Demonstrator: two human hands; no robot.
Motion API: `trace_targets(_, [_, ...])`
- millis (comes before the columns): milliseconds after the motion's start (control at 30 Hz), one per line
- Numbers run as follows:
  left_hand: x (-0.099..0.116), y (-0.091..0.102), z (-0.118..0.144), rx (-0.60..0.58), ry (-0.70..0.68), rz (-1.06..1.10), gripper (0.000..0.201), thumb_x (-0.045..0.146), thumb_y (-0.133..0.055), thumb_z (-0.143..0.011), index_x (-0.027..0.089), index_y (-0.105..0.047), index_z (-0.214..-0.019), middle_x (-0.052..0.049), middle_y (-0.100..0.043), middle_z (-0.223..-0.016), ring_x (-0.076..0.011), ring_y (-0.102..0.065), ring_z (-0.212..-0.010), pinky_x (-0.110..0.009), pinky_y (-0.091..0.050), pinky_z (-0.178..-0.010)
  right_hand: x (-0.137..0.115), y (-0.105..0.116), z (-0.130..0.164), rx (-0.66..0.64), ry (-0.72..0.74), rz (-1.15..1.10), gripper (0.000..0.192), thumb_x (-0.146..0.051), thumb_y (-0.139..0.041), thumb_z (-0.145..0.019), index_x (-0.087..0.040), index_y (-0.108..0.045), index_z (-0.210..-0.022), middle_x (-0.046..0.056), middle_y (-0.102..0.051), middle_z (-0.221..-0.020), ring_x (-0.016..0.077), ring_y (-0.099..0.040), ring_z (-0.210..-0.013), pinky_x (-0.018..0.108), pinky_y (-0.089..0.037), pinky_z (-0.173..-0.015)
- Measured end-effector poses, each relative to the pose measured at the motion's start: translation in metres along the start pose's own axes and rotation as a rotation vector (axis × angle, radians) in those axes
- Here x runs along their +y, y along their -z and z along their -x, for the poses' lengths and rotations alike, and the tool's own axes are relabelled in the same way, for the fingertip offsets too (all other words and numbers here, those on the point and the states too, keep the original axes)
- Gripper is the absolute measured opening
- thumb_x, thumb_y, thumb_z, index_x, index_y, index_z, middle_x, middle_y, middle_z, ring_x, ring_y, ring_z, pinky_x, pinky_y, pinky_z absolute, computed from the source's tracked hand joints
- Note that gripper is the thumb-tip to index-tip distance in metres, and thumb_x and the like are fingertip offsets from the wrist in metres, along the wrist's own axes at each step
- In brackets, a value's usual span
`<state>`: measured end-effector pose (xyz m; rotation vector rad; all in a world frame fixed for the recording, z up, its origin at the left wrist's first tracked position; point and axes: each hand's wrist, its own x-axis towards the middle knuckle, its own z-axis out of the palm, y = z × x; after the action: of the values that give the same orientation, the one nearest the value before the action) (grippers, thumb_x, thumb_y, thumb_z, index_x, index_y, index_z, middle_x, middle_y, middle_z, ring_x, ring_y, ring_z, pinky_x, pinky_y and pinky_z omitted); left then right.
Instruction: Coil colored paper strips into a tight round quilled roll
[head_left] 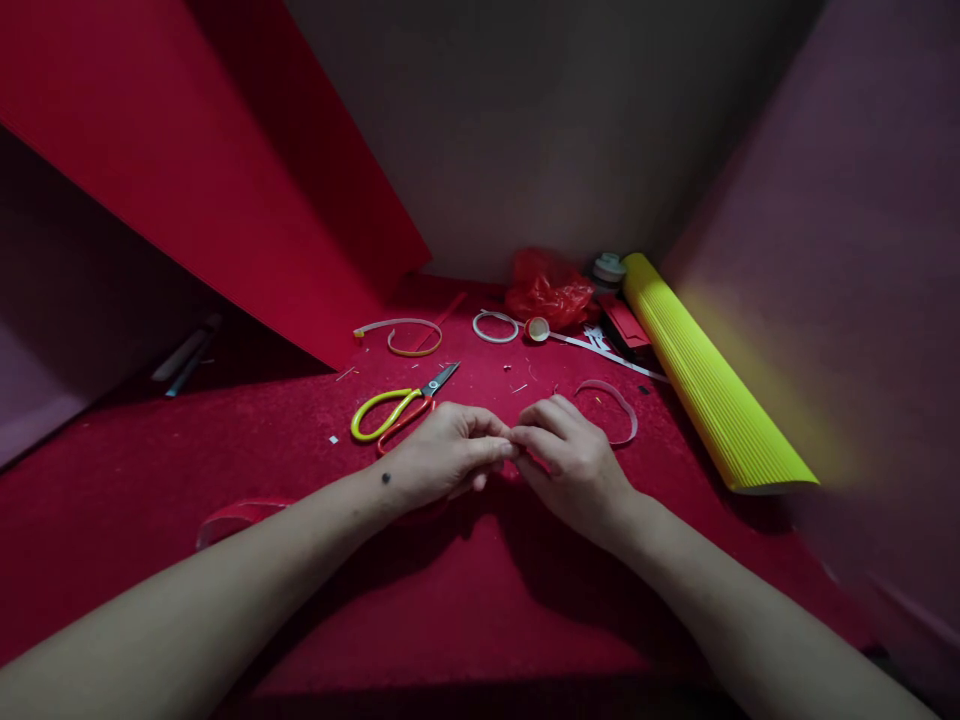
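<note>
- Evidently the step in hand is fine work on a small red paper strip (517, 462), pinched at the centre of the frame between the left hand (442, 455) and the right hand (574, 460).
- Both sets of fingers are pressed together at the tips, thumb against forefinger, meeting just above the red felt-covered tabletop (450, 600); most of the strip is hidden by the hands, so its exact shape cannot be told.
- As a judgement, the next move calls for a steady pinch and small, even pressure, since so thin a piece would crease or slip easily.
- Just beside the left hand, toward the upper left, lie yellow-and-orange-handled scissors (401, 405), blades closed and pointing to the upper right.
- A curled pale pink paper band (619, 408) lies just behind the right hand.
- Farther back sit a white paper ring (495, 326), a white-and-orange curled strip (405, 335) and a crumpled red plastic bag (547, 290); what the bag holds cannot be seen.
- A ribbed yellow roll of corrugated paper (712, 390) runs along the right side, and a large red sheet (210, 160) leans at the upper left.
- No open container shows.
</note>
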<state>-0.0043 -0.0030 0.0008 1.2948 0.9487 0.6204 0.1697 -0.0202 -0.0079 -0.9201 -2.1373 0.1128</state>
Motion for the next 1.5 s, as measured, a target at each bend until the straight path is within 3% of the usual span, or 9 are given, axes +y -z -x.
trace_targets(100, [0.000, 0.003, 0.000, -0.041, -0.005, 0.003, 0.014, 0.028, -0.064, -0.074, 0.014, -0.062, -0.073, 0.005, -0.051, -0.046, -0.0036, -0.036, -0.032, -0.014, -0.024, -0.031, -0.002, 0.003, 0.001, 0.003, 0.016, -0.036, 0.014, -0.017, -0.056, -0.085, -0.019, -0.070, -0.083, 0.007, -0.063, -0.077, 0.0164, -0.056, -0.072, 0.030, -0.049, -0.065])
trace_targets(333, [0.004, 0.016, -0.001, -0.140, 0.026, 0.125, 0.016, 0.026, -0.070, -0.071, 0.013, -0.066, -0.077, 0.000, -0.058, -0.054, -0.0027, -0.039, -0.034, -0.013, -0.024, -0.030, -0.006, 0.011, 0.000, 0.077, -0.177, -0.401, 0.011, -0.014, -0.069, -0.075, -0.019, -0.073, -0.085, 0.005, -0.065, -0.076, 0.0140, -0.061, -0.068, 0.027, -0.050, -0.061])
trace_targets(500, [0.004, 0.017, -0.002, -0.160, 0.007, 0.134, 0.016, 0.027, -0.071, -0.070, 0.012, -0.067, -0.074, -0.001, -0.059, -0.053, -0.0032, -0.040, -0.034, -0.014, -0.026, -0.030, -0.006, 0.011, 0.000, 0.073, -0.264, -0.537, 0.012, -0.015, -0.072, -0.073, -0.021, -0.074, -0.083, 0.004, -0.067, -0.076, 0.0150, -0.061, -0.069, 0.029, -0.050, -0.063])
trace_targets(900, [0.010, 0.015, -0.001, -0.018, -0.061, 0.047, 0.016, 0.027, -0.071, -0.067, 0.012, -0.065, -0.064, 0.002, -0.054, -0.048, -0.0019, -0.033, -0.035, -0.016, -0.021, -0.036, -0.004, 0.005, 0.002, 0.144, -0.260, -0.468, 0.011, -0.014, -0.072, -0.072, -0.020, -0.073, -0.082, 0.003, -0.065, -0.075, 0.0140, -0.060, -0.068, 0.028, -0.049, -0.061])
trace_targets(1233, [0.012, 0.015, -0.001, -0.037, -0.017, 0.058, 0.014, 0.025, -0.070, -0.069, 0.013, -0.064, -0.064, 0.000, -0.057, -0.048, -0.0015, -0.031, -0.032, -0.016, -0.018, -0.033, -0.006, 0.007, 0.000, 0.169, -0.241, -0.412, 0.013, -0.012, -0.071, -0.073, -0.021, -0.073, -0.083, 0.003, -0.065, -0.075, 0.0136, -0.061, -0.069, 0.027, -0.049, -0.061])
trace_targets(1367, [0.008, 0.014, -0.002, -0.093, 0.011, 0.127, 0.011, 0.024, -0.069, -0.071, 0.014, -0.066, -0.075, 0.001, -0.057, -0.049, -0.0014, -0.031, -0.031, -0.016, -0.017, -0.032, -0.005, 0.005, 0.003, 0.159, -0.280, -0.508, 0.016, -0.012, -0.073, -0.072, -0.023, -0.074, -0.084, 0.001, -0.065, -0.076, 0.0130, -0.060, -0.070, 0.026, -0.048, -0.063])
trace_targets(1500, [0.002, 0.015, -0.005, -0.245, 0.056, 0.232, 0.015, 0.024, -0.065, -0.076, 0.013, -0.067, -0.086, 0.002, -0.057, -0.050, -0.0008, -0.029, -0.031, -0.015, -0.017, -0.032, -0.005, 0.003, 0.005, 0.143, -0.344, -0.626, 0.017, -0.013, -0.074, -0.072, -0.025, -0.074, -0.084, 0.000, -0.064, -0.077, 0.0125, -0.058, -0.072, 0.026, -0.047, -0.065])
